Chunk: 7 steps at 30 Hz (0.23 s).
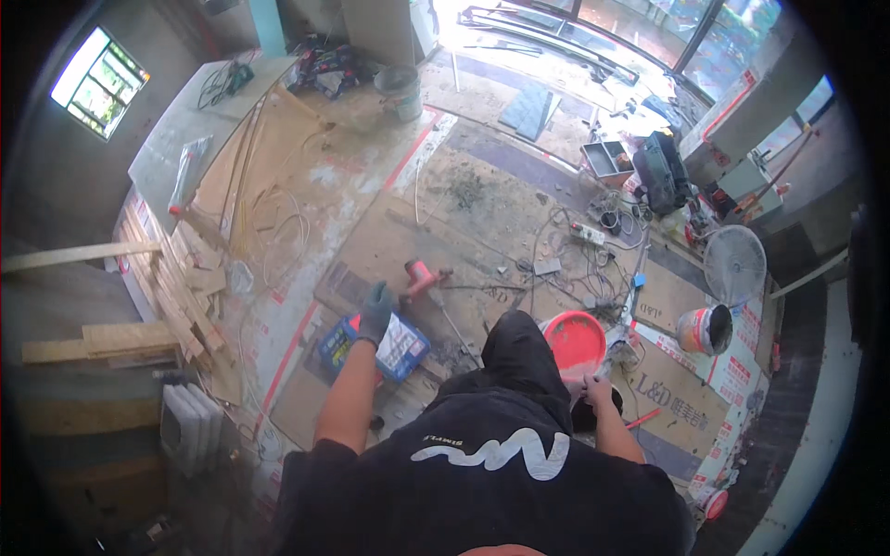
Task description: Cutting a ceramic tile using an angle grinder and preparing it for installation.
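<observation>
My left hand (375, 317), in a dark grey glove, is over a blue-and-white package (404, 350) on the floor at my left. Its fingers look stretched out and point away from me. Just beyond it lies a red power tool (424, 278) with a long metal rod reaching back toward me. My right hand (598, 391) is closed at the near rim of a red round bucket (575, 338) beside my knee, and seems to grip that rim. Something pale shows in the bucket's near part. A dark round container (584, 415) sits partly hidden below this hand.
Tangled cables (593, 287) and a power strip (587, 233) lie ahead to the right. Also right are a white bucket (705, 330) and a round fan (735, 265). Wooden planks (171, 287) are stacked at left. Cardboard sheets (681, 398) cover much of the floor.
</observation>
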Available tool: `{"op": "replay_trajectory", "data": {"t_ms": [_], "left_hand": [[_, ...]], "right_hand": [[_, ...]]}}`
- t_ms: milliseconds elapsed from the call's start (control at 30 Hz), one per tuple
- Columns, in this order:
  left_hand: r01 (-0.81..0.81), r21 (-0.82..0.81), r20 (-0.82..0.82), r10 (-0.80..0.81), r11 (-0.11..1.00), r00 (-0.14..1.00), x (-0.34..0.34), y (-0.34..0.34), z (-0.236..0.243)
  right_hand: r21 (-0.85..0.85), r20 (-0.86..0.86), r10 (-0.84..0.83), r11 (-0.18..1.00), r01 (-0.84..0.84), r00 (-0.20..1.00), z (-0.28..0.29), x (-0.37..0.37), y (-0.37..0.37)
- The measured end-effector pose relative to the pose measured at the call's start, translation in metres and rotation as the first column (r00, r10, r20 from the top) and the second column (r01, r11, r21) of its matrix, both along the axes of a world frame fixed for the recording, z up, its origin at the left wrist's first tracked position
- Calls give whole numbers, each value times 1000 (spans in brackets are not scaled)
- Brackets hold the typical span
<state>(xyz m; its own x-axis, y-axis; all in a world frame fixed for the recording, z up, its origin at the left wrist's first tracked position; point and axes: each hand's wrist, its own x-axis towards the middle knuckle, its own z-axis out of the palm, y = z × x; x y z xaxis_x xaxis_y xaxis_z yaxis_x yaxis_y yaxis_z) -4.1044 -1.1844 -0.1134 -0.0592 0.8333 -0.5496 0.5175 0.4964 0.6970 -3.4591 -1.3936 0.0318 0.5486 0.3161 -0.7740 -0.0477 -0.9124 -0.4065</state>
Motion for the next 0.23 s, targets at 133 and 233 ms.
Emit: {"op": "replay_trajectory", "data": {"t_ms": [133, 233], "left_hand": [[-19, -263, -175, -29, 965, 984, 11, 107, 27], [16, -525, -131, -100, 851, 986, 0, 237, 40]], "right_hand": [[14, 57, -316, 949, 316, 947, -16, 26, 129], [99, 25, -373, 924, 369, 928, -75, 48, 282]]}}
